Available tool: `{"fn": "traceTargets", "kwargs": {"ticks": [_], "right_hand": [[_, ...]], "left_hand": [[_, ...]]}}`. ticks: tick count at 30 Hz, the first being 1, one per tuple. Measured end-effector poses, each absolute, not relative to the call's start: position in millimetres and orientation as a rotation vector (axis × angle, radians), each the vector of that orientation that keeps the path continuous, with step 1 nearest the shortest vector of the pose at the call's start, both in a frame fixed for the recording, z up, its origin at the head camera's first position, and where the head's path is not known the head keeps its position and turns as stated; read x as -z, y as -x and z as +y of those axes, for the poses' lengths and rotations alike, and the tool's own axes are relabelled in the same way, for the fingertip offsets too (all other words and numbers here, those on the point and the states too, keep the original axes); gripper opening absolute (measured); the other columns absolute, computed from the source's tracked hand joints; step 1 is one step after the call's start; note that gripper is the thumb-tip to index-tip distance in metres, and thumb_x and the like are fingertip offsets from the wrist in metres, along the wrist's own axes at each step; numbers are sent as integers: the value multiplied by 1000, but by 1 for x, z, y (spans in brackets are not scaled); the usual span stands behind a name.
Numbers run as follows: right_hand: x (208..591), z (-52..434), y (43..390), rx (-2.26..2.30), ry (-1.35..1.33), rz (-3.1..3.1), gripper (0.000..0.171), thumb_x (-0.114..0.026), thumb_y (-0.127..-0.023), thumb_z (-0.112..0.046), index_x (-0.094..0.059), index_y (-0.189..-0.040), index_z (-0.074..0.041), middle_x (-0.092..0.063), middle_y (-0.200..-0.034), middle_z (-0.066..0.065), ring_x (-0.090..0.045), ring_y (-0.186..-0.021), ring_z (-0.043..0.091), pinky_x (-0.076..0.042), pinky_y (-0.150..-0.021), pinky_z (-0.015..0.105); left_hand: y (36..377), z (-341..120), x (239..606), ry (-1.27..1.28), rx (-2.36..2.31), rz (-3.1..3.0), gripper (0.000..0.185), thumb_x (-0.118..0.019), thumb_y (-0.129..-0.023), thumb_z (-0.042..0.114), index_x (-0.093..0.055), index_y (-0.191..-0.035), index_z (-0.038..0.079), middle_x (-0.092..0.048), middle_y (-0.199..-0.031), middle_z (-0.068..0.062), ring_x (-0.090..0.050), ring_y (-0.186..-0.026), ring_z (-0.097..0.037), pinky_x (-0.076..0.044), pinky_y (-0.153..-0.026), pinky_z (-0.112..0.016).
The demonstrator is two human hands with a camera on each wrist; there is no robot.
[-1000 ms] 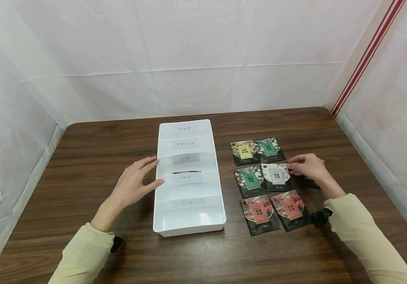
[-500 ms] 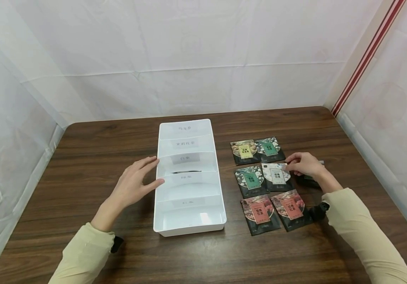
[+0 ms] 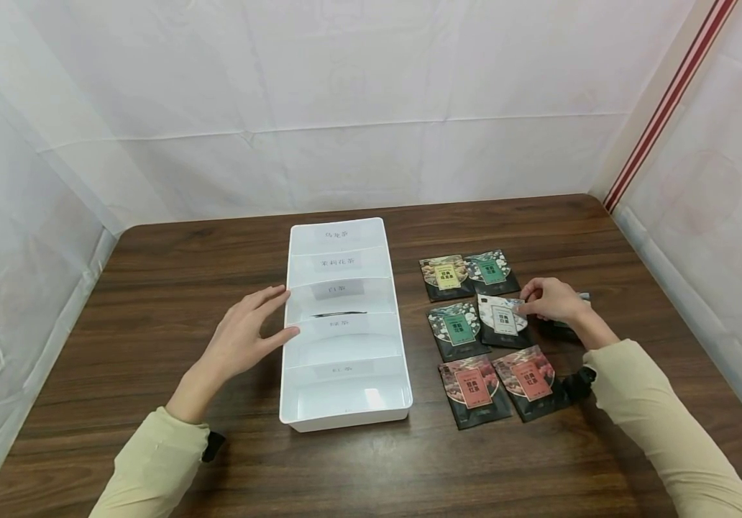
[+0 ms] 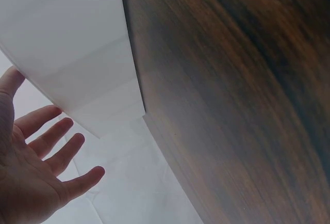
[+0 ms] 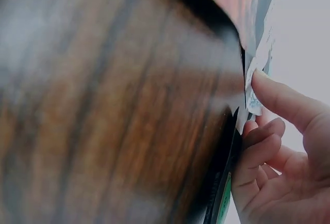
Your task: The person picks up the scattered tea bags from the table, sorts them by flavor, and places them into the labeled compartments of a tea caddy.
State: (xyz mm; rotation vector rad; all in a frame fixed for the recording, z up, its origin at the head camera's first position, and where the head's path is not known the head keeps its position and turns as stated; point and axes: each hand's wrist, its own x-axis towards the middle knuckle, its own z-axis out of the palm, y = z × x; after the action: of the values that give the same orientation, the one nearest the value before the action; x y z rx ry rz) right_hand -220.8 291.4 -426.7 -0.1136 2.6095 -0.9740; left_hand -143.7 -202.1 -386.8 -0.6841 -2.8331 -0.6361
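Note:
A long white tray (image 3: pixel 293 403) with several labelled compartments lies in the middle of the brown table; one compartment holds a dark packet standing on edge (image 3: pixel 339 314). My left hand (image 3: pixel 248 337) rests open against the tray's left wall, fingers straight, as the left wrist view also shows for my left hand (image 4: pixel 36 167) beside the tray (image 4: pixel 77 53). Several dark tea packets lie in a grid to the right. My right hand (image 3: pixel 548 301) pinches the right edge of the white-label packet (image 3: pixel 500 324) and lifts that edge; the right wrist view shows the fingers (image 5: pixel 281 100) on the packet edge (image 5: pixel 252 87).
Around it lie a yellow-label packet (image 3: pixel 446 275), two green-label packets (image 3: pixel 491 271) (image 3: pixel 456 329) and two red-label packets (image 3: pixel 474 388) (image 3: pixel 529 380). Another dark packet (image 3: pixel 568 327) lies partly hidden behind my right hand. White sheeting walls the table on three sides.
My right hand has slid a little left onto the white-label packet and raised its right edge off the table. The left hand has stayed still.

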Motion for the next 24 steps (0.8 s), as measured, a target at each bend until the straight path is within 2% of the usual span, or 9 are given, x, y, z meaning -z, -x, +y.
{"fn": "traceTargets", "kwargs": {"ticks": [11,15,20,24], "right_hand": [[424,291,221,970,152,2635,24,-68,-76,-15,-52,-87,0,-51,-75,7,-47,-61,19,-41,-53,30],[427,292,222,1044,198,2597,22,-65,-79,-12,-53,-91,2,-51,-75,7,-47,-60,19,-42,-52,30],[425,294,220,1185,273,2543,27,-62,-83,-15,-57,-102,5,-56,-81,11,-54,-68,22,-48,-60,32],[416,295,215,1290,313,2514,30,-60,-85,-21,-59,-102,3,-58,-86,14,-55,-73,28,-48,-66,38]], "left_hand": [[144,-202,388,700,637,-2809,60,-66,-79,33,-47,-125,-2,-42,-128,-17,-37,-116,-35,-29,-90,-53],[144,-202,388,693,644,-2819,60,-65,-79,32,-47,-126,-2,-42,-129,-17,-37,-116,-34,-29,-90,-53],[144,-203,388,684,643,-2829,60,-66,-79,32,-47,-126,-1,-42,-129,-16,-37,-117,-34,-28,-90,-53],[144,-203,387,683,640,-2828,60,-66,-79,32,-47,-126,-1,-42,-129,-17,-37,-117,-34,-29,-90,-53]]}}
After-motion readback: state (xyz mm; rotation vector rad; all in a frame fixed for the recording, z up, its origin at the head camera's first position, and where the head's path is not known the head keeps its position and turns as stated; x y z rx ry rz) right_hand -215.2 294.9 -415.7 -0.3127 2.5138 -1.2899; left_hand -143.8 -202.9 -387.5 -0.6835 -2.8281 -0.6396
